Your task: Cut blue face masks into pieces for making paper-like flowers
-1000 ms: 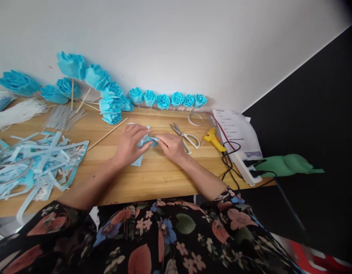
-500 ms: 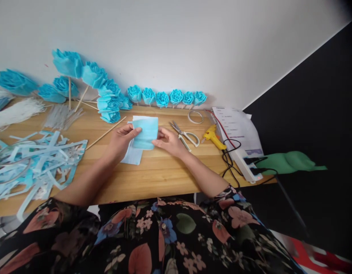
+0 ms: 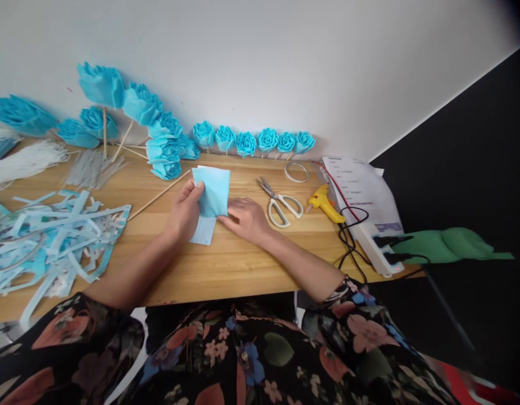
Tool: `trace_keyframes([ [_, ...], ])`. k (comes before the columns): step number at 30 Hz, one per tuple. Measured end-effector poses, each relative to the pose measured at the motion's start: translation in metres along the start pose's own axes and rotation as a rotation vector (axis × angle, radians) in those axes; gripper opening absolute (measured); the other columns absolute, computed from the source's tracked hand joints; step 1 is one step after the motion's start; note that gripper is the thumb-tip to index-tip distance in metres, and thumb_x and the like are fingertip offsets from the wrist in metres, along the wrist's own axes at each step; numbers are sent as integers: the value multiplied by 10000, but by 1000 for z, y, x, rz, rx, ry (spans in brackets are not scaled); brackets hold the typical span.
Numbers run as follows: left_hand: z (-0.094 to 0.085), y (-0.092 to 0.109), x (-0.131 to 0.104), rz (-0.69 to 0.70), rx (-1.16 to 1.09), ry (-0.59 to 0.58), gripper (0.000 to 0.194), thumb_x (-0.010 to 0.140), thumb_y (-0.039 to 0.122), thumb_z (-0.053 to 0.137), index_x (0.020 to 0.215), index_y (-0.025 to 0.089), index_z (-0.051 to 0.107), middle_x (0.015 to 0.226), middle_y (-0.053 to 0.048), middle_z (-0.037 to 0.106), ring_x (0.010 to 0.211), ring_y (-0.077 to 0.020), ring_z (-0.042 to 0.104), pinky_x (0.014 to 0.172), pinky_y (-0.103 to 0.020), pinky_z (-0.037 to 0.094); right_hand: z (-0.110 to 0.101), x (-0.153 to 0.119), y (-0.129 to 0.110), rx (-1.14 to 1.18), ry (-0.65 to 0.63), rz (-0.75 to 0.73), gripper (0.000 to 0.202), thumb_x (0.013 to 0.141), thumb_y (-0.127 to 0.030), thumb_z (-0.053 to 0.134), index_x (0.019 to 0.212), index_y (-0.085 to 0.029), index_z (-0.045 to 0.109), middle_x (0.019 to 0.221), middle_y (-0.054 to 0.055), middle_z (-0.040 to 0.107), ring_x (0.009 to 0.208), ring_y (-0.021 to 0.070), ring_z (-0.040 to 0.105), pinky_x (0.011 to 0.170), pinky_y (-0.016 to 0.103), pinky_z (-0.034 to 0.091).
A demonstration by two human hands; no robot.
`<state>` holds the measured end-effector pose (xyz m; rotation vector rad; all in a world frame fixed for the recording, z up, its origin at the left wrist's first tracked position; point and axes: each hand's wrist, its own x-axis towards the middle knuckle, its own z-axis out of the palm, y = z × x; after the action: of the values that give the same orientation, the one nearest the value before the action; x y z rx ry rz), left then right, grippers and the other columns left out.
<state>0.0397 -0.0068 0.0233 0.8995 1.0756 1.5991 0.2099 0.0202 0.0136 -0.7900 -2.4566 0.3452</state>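
Note:
A small rectangular blue crepe paper sheet (image 3: 215,191) is held up over the table in front of me. My left hand (image 3: 186,211) grips it by the left edge, thumb on top. At the lower right corner, my right hand (image 3: 245,219) pinches the sheet between thumb and fingers. Paler blue sheets (image 3: 203,232) lie on the wood below, partly hidden by the held one and my left hand. To the right of my right hand, scissors (image 3: 279,201) with white handles rest with their blades slightly apart.
Blue paper flowers (image 3: 245,144) on sticks lean along the wall. Blue scraps (image 3: 69,236) heap at the left, near a wooden stick (image 3: 159,194). At the right are a tape roll (image 3: 297,172), a yellow glue gun (image 3: 325,202), papers (image 3: 361,185) and a power strip (image 3: 375,247) with black cables.
The blue sheet has turned more upright and slightly left in my hands. My right hand has slid to its lower corner, uncovering the scissors' handles. The view has shifted slightly.

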Motion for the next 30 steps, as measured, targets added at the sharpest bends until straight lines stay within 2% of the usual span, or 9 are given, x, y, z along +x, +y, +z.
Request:
trace_keyframes([
  [4,0,-2,-6,175,268,84,417,855,610,630,800,204,554,694,25,487,616,-129,440,560,-260,352,6,-1,-11,61,-41,-31,349,970,-376,543,689,-177,601,755,56,678,770,171,576,739,302,371],
  [9,3,5,-6,314,410,127,451,885,636,569,769,206,501,695,19,435,631,-134,388,573,-277,345,-4,-2,-14,352,-69,105,421,919,-465,598,616,-176,549,646,0,577,643,117,498,643,257,347],
  [12,3,4,-7,308,428,124,439,891,621,569,759,210,487,697,15,437,630,-139,380,575,-289,343,-10,-1,-15,516,-115,269,433,879,-529,616,640,-174,545,608,-30,538,588,90,446,593,238,320],
  [16,3,-1,-9,280,409,58,394,914,578,559,781,212,496,714,11,469,646,-144,419,606,-295,374,-7,0,-18,555,-126,419,476,799,-583,664,609,-173,515,570,-32,507,559,87,421,552,244,289],
  [22,1,-2,-4,316,357,89,335,896,553,599,897,220,575,839,-30,600,799,-193,553,742,-320,467,-12,0,-11,646,5,432,492,873,-532,600,553,-181,473,526,-44,416,543,85,369,542,251,273],
  [25,1,0,-2,310,353,92,305,887,537,614,928,235,601,887,-43,635,875,-222,587,807,-341,487,-17,0,-3,709,11,438,486,886,-561,590,593,-175,545,545,-35,474,556,93,430,559,245,316],
  [30,1,0,-5,301,354,90,287,895,519,611,931,233,611,911,-48,643,881,-224,587,833,-350,485,-16,1,5,832,27,389,509,928,-569,536,616,-170,592,583,-14,551,591,104,510,617,250,383],
])
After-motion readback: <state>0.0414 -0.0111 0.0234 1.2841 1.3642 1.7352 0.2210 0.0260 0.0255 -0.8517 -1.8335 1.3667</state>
